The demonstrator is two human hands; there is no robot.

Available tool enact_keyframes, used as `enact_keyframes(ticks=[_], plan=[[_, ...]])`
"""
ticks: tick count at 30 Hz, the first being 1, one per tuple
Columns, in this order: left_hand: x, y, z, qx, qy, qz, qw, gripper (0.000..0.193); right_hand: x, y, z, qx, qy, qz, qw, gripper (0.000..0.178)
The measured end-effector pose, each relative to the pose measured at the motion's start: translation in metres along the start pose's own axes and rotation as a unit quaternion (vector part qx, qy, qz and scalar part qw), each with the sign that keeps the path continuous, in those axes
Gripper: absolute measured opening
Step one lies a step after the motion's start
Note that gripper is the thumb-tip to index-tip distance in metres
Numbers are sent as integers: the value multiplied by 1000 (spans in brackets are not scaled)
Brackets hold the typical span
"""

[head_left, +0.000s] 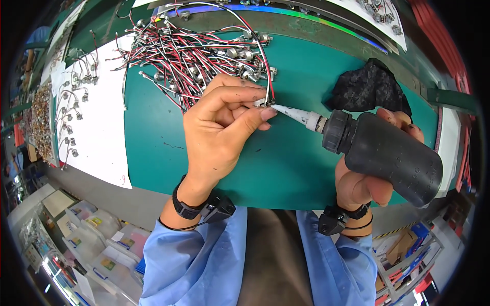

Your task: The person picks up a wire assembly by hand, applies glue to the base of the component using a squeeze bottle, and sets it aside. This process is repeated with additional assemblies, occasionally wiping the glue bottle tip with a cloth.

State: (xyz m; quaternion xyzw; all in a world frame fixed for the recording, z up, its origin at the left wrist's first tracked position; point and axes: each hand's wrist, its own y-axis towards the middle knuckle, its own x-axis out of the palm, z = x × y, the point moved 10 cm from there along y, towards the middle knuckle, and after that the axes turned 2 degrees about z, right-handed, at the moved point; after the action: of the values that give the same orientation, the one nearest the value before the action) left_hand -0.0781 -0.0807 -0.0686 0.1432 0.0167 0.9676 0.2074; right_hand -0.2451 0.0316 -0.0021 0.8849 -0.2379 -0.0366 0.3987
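My left hand (pixel 217 125) pinches a small metal potentiometer (pixel 265 103) between thumb and fingers, above the green mat (pixel 301 178). Red, black and white wires (pixel 261 46) rise from that part and arch back to the left. In my right hand (pixel 354 186) lies a black squeeze bottle (pixel 390 153), tilted so its pale, stained nozzle (pixel 298 116) points left. The nozzle's tip is at the wired end of the part, and whether it touches I cannot tell. My fingers wrap round the bottle from both sides.
Behind my left hand lies a tangled pile of wired potentiometers (pixel 186 58). A white sheet (pixel 104 148) at the left carries several more in rows. A crumpled black cloth (pixel 370 86) sits beyond the bottle. Clear plastic bins (pixel 109 255) stand below the table at the left.
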Motion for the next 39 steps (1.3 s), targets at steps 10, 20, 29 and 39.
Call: enact_keyframes(ticks=[10, 20, 29, 39], plan=[[2, -1, 3, 11, 8, -11, 1000, 19, 2, 1, 1, 0, -6, -14, 1000, 85], [3, -1, 5, 16, 11, -5, 1000, 20, 5, -1, -7, -52, -13, -47, 997, 82], [2, 0, 6, 12, 12, 1, 1000, 21, 4, -2, -10, -76, -45, -68, 994, 83], [3, 0, 7, 26, 26, 1, 999, 22, 6, 2, -11, -38, -15, -68, 997, 84]])
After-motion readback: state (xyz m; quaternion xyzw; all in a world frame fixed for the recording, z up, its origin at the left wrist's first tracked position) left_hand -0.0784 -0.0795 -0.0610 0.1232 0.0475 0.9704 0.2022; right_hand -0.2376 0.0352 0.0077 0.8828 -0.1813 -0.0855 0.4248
